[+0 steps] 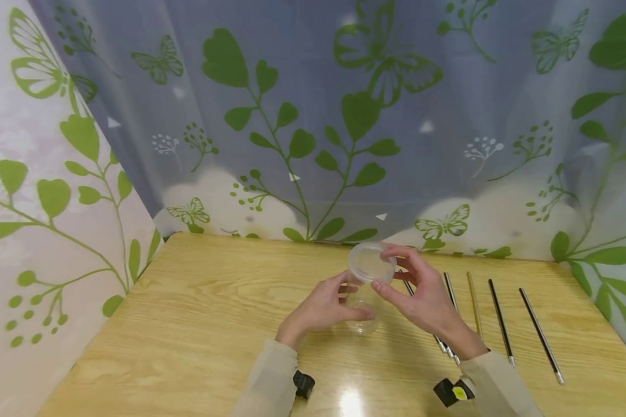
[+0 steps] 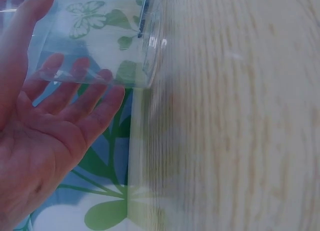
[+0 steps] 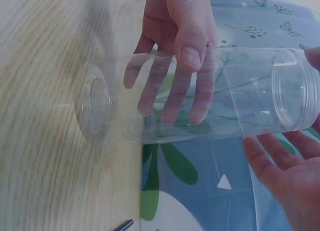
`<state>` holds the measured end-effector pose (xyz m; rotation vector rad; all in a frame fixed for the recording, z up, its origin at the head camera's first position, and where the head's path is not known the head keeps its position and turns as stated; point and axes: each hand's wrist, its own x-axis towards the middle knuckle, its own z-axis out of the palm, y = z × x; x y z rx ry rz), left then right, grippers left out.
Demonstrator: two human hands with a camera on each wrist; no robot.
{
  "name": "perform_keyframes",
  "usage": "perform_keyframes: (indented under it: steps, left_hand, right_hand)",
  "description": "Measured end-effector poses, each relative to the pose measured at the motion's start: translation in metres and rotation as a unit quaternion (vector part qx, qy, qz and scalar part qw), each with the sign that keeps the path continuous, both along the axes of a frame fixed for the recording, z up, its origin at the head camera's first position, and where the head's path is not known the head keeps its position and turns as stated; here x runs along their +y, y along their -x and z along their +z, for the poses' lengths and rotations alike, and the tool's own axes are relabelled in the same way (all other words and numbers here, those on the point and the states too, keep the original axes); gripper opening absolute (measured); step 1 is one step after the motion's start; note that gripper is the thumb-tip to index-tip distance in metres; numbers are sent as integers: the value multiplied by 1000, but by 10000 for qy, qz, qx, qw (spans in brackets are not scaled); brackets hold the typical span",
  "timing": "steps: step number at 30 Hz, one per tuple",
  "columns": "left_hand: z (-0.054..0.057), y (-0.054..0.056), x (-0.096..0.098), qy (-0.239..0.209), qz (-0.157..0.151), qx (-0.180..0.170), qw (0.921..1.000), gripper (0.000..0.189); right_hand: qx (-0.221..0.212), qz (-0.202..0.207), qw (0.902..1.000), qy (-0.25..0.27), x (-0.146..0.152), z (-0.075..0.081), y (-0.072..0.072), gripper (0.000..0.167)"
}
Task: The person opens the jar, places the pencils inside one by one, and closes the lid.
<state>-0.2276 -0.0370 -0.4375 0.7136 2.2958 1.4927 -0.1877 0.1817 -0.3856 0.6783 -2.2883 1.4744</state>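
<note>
A clear plastic jar (image 1: 362, 322) stands upright between the hands, its base right at the tabletop. My left hand (image 1: 318, 304) holds the jar's body, thumb on the near side and fingers round the far side, as the right wrist view shows. At the top, my right hand (image 1: 422, 292) grips the translucent round lid (image 1: 372, 262) by its rim, with thumb and fingers on opposite sides. Through the clear wall (image 3: 230, 98) the left fingers and the curtain show, with no contents visible inside.
On the wooden table (image 1: 198, 324), several slim pencils lie in a row at the right, among them a black pencil (image 1: 541, 335) and a tan pencil (image 1: 475, 304). Some are partly hidden behind the right hand. A patterned curtain (image 1: 302, 116) hangs along the table's back edge.
</note>
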Motion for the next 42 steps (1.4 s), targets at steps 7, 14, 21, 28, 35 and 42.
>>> perform_keyframes:
  steps: [7, 14, 21, 28, 35, 42]
  left_hand:
    - [0, -1, 1, -18, 1, -56, 10000, 67]
    - [1, 0, 1, -3, 33, -56, 10000, 65]
    - [1, 1, 2, -39, 50, -91, 9999, 67]
    - [1, 2, 1, -157, 38, -198, 9997, 63]
    - [0, 2, 1, -178, 46, -217, 9996, 62]
    - [-1, 1, 2, -100, 18, -166, 9998, 66]
  right_hand:
    - [-21, -204, 9994, -288, -1, 1, 0, 54]
    - [-452, -539, 9974, -157, -2, 5, -1, 64]
    - [-805, -220, 9946, 620, 3, 3, 0, 59]
    - [-797, 604, 9863, 1313, 11, -3, 3, 51]
    - [-542, 625, 9857, 1471, 9, -3, -1, 50]
    - [-111, -9, 9959, 893, 4, -2, -3, 49]
